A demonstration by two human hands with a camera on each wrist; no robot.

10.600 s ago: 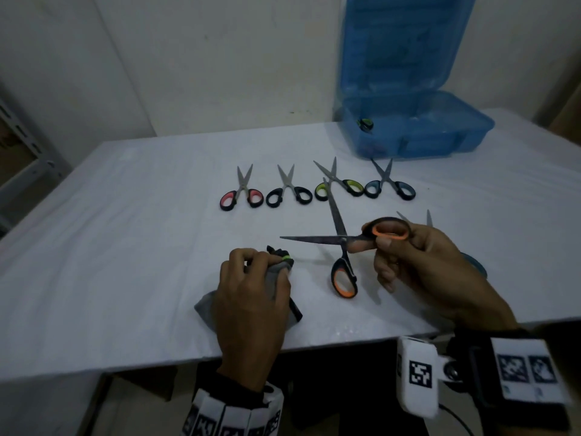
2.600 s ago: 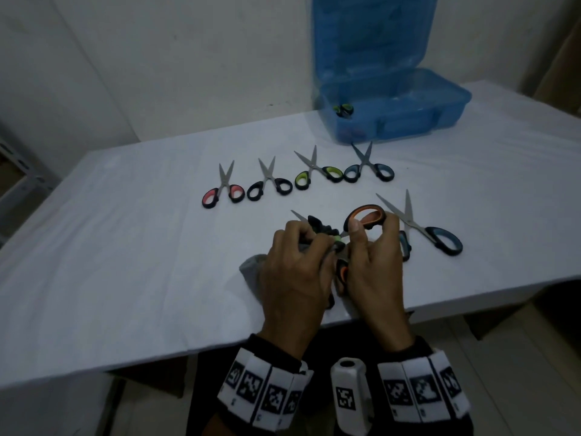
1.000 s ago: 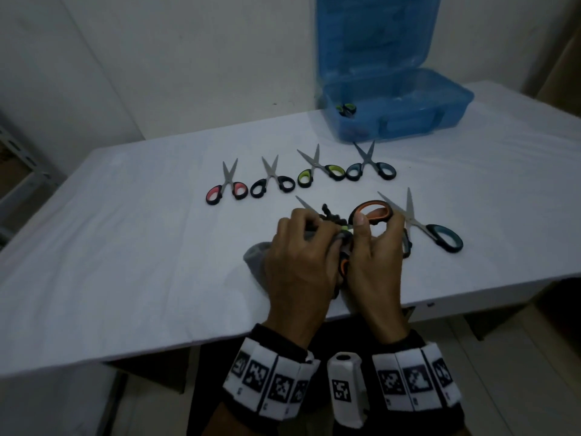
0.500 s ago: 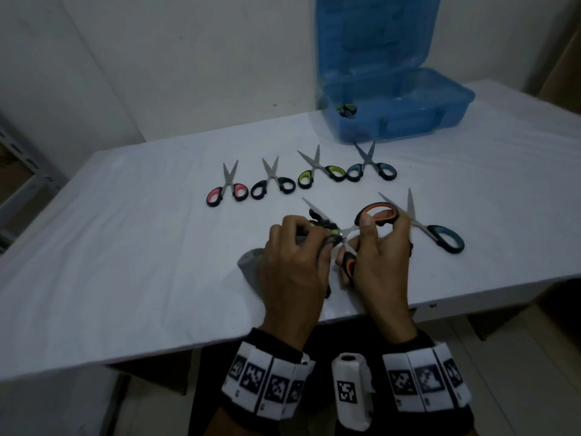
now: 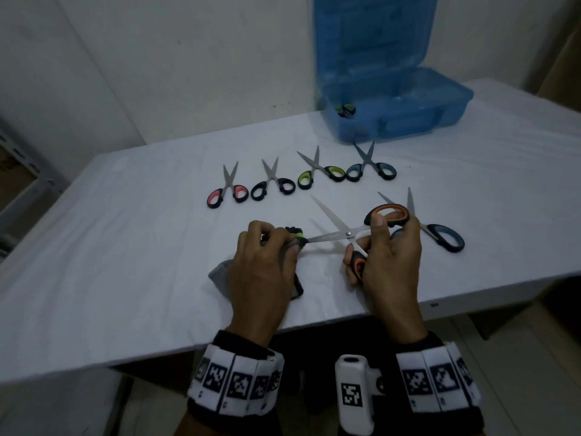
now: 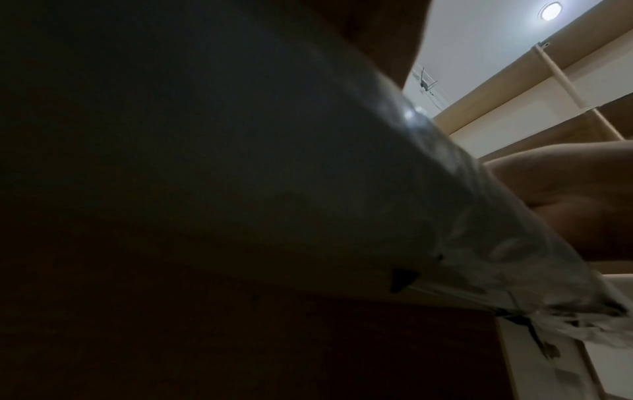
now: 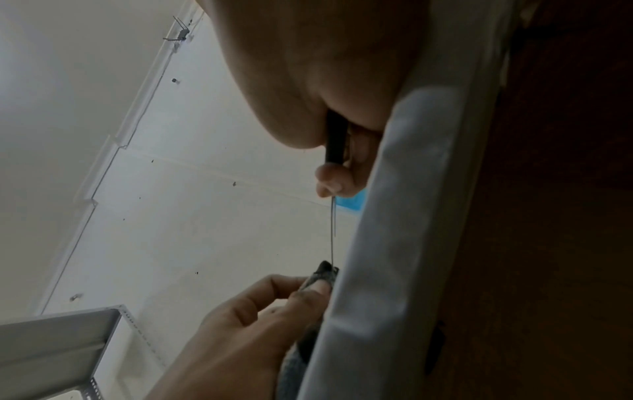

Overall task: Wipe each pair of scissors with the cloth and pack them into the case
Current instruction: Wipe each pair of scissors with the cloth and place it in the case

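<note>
My right hand [image 5: 382,243] grips the handles of the orange-handled scissors [image 5: 339,235], which are spread open just above the table near its front edge. My left hand [image 5: 267,253] pinches the grey cloth [image 5: 220,275] around the tip of the lower blade. In the right wrist view the thin blade [image 7: 332,238] runs down into the cloth [image 7: 320,276] held by the left hand [image 7: 240,324]. The open blue case [image 5: 396,102] stands at the back right with one pair of scissors [image 5: 345,110] inside. The left wrist view is mostly dark.
A row of small scissors lies mid-table: red-handled [image 5: 228,193], black-handled [image 5: 273,185], green-handled [image 5: 320,174] and blue-handled [image 5: 371,169]. A larger teal-handled pair [image 5: 440,236] lies right of my right hand. The white table's front edge [image 5: 157,347] is close to my wrists.
My hands have drawn apart: the cloth in my left hand slid from near the pivot out to the blade tip, and the right hand moved right with the scissors.
</note>
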